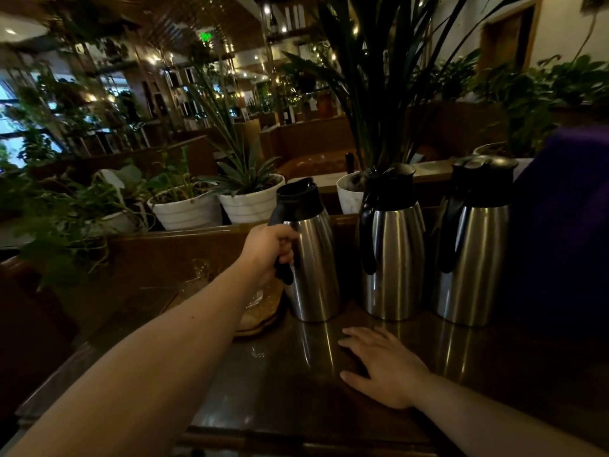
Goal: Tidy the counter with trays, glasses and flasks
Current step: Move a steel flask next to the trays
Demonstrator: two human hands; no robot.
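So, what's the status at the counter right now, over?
Left hand gripping handle of leftmost flask. Right hand flat on counter, empty. Two more flasks lined up alongside. Tray close behind gripped flask.

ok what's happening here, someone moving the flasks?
A person stands at a dark wooden counter with three steel flasks in a row. The left hand grips the handle of the left flask, which tilts slightly. The right hand lies flat and open on the counter in front. The middle flask and right flask stand upright, untouched.
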